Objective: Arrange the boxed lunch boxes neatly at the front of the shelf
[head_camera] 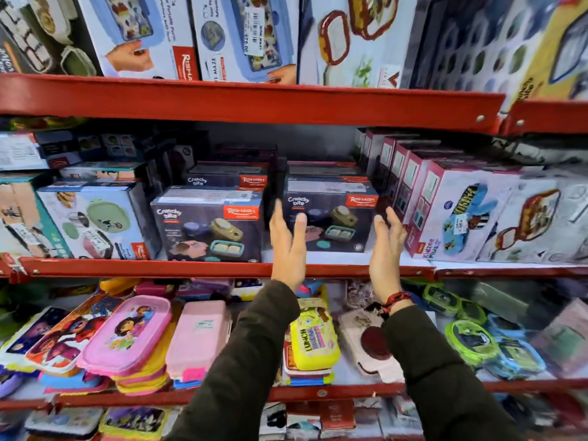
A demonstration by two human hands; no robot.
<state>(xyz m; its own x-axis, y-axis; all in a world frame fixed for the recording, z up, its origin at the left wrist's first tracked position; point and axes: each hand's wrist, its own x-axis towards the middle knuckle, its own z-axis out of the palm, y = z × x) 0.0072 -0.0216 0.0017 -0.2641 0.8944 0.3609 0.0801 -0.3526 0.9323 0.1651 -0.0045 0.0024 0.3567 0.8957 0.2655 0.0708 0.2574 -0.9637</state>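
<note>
Two dark "Crunchy Bite" lunch box cartons stand at the front of the middle red shelf (pixel 222 269): the left carton (pixel 206 227) and the right carton (pixel 331 221). More of the same cartons (pixel 227 178) sit stacked behind them. My left hand (pixel 288 246) is open, fingers spread, in front of the right carton's left edge. Beside that carton's right edge is my right hand (pixel 386 253), likewise open with palm turned inward. Neither hand grips the carton; whether they touch it is unclear.
Pink-and-white Kidzee cartons (pixel 451 214) stand close to the right of the right carton. A green lunch box carton (pixel 95 221) sits to the left. The shelf above carries large cartons (pixel 241 36). Loose plastic lunch boxes (pixel 127 335) fill the shelf below.
</note>
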